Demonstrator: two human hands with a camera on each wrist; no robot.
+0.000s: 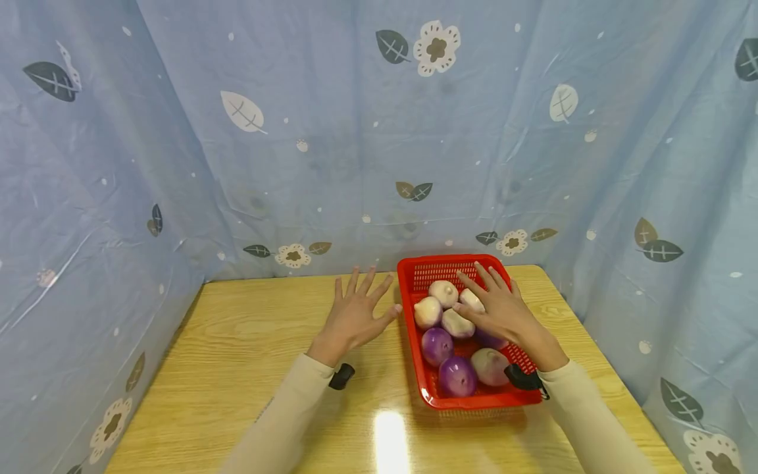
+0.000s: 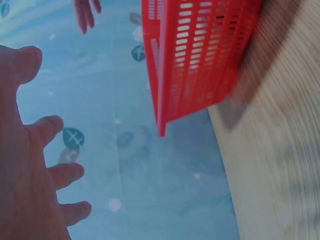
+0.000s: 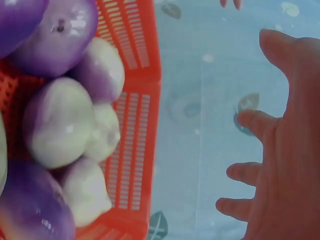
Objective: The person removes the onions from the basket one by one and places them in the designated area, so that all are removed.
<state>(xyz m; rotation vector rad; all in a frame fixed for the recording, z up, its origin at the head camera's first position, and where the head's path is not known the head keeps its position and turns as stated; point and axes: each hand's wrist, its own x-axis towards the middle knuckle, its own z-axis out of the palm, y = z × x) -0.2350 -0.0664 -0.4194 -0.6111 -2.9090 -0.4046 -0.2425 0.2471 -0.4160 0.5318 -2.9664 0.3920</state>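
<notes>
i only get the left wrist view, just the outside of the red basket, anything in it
Observer: Yes, the head view shows round vegetables, some purple and some whitish, in the basket.
Operator: ok and is the right hand holding anything, i only get a bit of it
Observer: No, in the head and right wrist views it is empty, fingers spread.
Operator: which half of the table is the basket on
Observer: The right half, as the head view shows it.
</notes>
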